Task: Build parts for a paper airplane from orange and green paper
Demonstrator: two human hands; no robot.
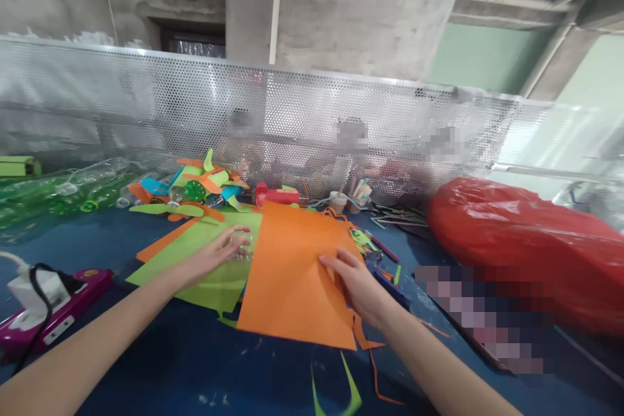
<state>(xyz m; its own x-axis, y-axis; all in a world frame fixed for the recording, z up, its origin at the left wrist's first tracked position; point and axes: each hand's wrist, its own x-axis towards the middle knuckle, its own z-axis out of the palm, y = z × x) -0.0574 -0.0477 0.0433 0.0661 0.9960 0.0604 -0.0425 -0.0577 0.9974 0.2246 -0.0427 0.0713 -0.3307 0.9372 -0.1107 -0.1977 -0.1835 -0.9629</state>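
My left hand [229, 247] is curled around a small clear plastic piece [242, 248], which looks like part of a bottle. Beneath it lies a light green paper sheet [195, 273]. My right hand [353, 276] holds the right edge of an orange paper sheet [287, 273], thumb on top and other fingers partly behind the edge. The orange sheet overlaps the right side of the green one. Orange scraps [363, 338] and a curved green paper strip [351, 390] are on the blue table [195, 364] near my right wrist.
Green and clear plastic bottles [92, 188] lie at the back left, beside paper-bladed bottle crafts [195, 190]. A purple power strip [68, 312] sits at left. Cups with pens [359, 195] stand behind the sheets. A large red bag [526, 240] fills the right, behind a blurred-out object [482, 318].
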